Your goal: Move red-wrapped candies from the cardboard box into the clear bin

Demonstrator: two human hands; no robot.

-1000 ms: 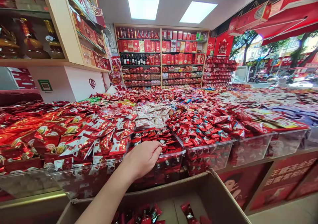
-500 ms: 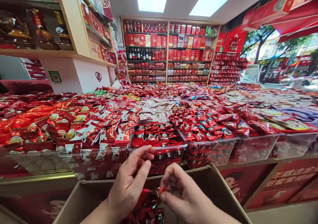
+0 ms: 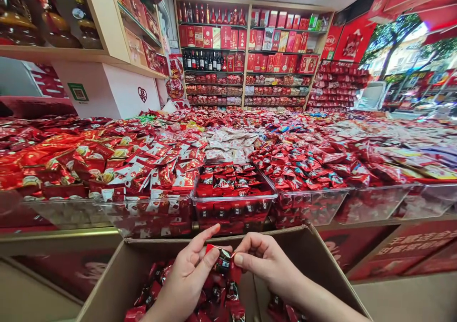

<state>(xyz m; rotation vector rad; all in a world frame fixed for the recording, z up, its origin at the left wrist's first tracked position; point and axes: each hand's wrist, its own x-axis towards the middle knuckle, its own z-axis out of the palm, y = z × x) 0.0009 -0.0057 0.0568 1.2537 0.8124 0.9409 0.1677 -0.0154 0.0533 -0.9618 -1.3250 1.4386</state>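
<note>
Above a cardboard box (image 3: 117, 274), a small red-and-black wrapped candy (image 3: 223, 262) is stretched between my two hands. My left hand (image 3: 191, 276) pinches its left end with the thumb, while the index finger points up and away. At the other end, the thumb and fingertips of my right hand (image 3: 266, 265) are closed on the wrapper. Similar red candy packets (image 3: 214, 296) lie in the box below, partly hidden by my hands and forearms. Just beyond the box stands a clear plastic bin (image 3: 233, 199) holding more red-and-black packets.
Heaped bins of red packets (image 3: 303, 160) fill the display in front. White packets (image 3: 230, 143) lie in a bin behind the nearest one. Shelves (image 3: 246, 41) with bottles and red boxes line the back wall. A cabinet (image 3: 117, 60) juts out at upper left.
The view has tilted down, showing more of the box and its packets. My hands have come closer together, and the left thumb now pinches the candy's left end.
</note>
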